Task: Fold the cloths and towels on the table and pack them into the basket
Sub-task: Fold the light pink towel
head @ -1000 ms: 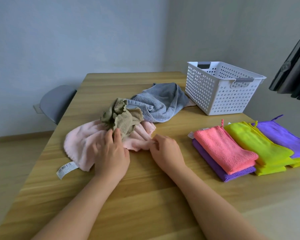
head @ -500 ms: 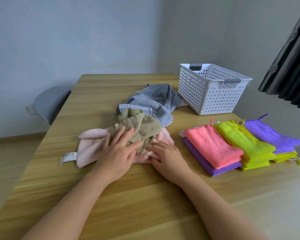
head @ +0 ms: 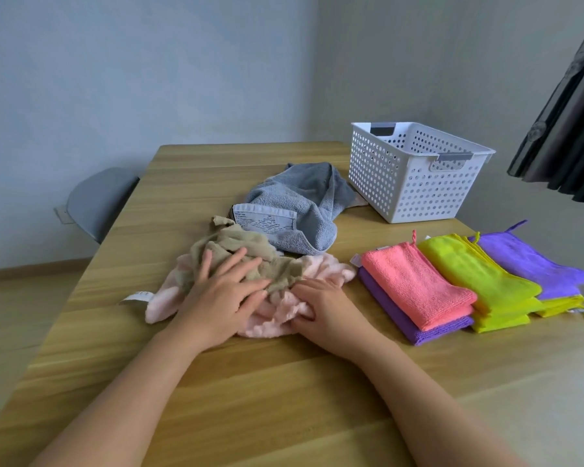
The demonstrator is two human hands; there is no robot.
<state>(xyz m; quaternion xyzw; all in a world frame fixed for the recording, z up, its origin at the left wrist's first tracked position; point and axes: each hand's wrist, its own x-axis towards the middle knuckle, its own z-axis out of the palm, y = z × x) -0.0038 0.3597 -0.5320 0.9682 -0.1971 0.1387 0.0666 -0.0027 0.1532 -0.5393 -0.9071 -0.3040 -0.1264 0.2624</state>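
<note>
Pink terry, head view: the pink towel (head: 273,313) lies bunched on the table (head: 267,392), with the tan cloth (head: 230,244) crumpled on top and the grey towel (head: 304,197) touching behind. On the left hand (head: 223,291) the fingers are spread flat, pressing the tan cloth. On the right hand (head: 321,305) the fingers curl into the pink towel's near folds. At rear right the basket (head: 402,183) stands well apart.

Assessment: all three pieces are light, limp and not fragile, and will sag wherever unsupported. Recommend pinching two adjacent corners along a hem, not the bunched middle.
</note>
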